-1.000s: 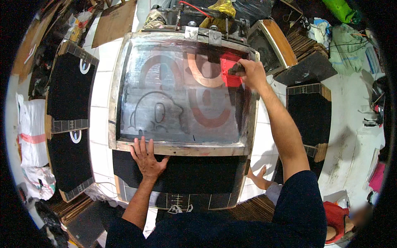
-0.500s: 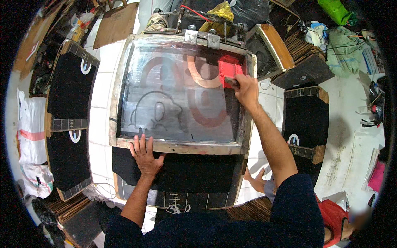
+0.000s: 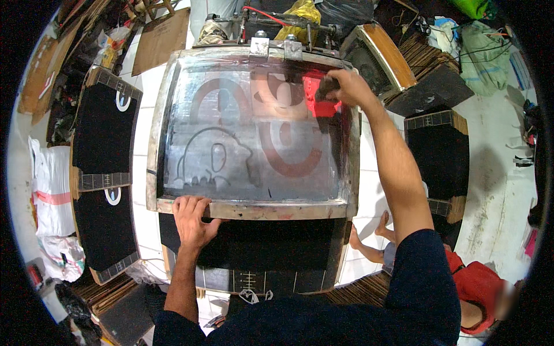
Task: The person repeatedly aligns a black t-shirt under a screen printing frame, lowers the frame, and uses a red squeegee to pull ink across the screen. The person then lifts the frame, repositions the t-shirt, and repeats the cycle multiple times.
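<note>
A framed printing screen [image 3: 231, 210] lies in front of me over a black panel [image 3: 271, 236], its grey mesh showing arch shapes and a round outlined figure. My left hand [image 3: 194, 222] is closed over the near rail of the frame, fingers bent over the top. At the far right corner my right hand [image 3: 349, 88] grips a small dark squeegee [image 3: 328, 89], partly smeared by motion. Beside and below the squeegee, a patch of bright red ink [image 3: 314, 101] sits on the mesh. Metal hinge clamps [image 3: 259, 48] hold the frame's far rail.
Black panels with white motifs lie at the left [image 3: 107, 147] and right [image 3: 437, 153]. A wood-edged frame [image 3: 385, 55] leans beyond the far right corner, beside stacked boards. A person in red clothing [image 3: 476, 288] is at lower right, bare feet near the panel.
My right hand has lifted and shifted slightly away from me with the squeegee. My left hand has gone from spread flat on the near rail to curled over it.
</note>
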The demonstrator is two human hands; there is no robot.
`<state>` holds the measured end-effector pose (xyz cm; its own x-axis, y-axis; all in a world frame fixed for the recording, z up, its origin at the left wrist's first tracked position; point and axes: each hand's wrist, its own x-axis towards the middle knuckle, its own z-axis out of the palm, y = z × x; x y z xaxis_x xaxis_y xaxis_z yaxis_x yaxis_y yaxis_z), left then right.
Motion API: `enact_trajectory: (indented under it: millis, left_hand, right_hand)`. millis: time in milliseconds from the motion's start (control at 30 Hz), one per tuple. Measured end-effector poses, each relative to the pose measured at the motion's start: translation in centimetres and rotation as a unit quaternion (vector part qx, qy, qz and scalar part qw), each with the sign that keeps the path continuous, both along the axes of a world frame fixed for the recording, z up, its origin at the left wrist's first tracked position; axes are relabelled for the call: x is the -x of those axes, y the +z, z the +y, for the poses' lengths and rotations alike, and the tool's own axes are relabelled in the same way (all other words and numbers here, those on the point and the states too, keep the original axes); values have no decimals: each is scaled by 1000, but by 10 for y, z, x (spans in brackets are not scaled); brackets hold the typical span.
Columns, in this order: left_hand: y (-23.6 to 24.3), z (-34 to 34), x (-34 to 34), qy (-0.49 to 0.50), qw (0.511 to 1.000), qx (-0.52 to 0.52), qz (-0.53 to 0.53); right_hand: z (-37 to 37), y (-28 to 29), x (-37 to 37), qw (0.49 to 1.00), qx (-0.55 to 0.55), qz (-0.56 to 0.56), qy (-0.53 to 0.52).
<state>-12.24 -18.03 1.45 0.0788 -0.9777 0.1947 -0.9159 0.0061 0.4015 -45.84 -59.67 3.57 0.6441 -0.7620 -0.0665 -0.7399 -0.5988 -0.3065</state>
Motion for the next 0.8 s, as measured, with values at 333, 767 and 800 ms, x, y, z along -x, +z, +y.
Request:
enact_trajectory:
  millis: [333,767,800]
  left_hand:
    - [-1,2,1,12,1000,-17,1]
    - [195,-41,-19,-43,993,71,-80]
    - [203,-43,-26,-18,979,153,-132]
  right_hand:
    - [-40,-36,-16,958,247,-96,-106]
    - [283,140,-38,897,353,-195,-181]
    - [266,161,-40,876,395,-205,-185]
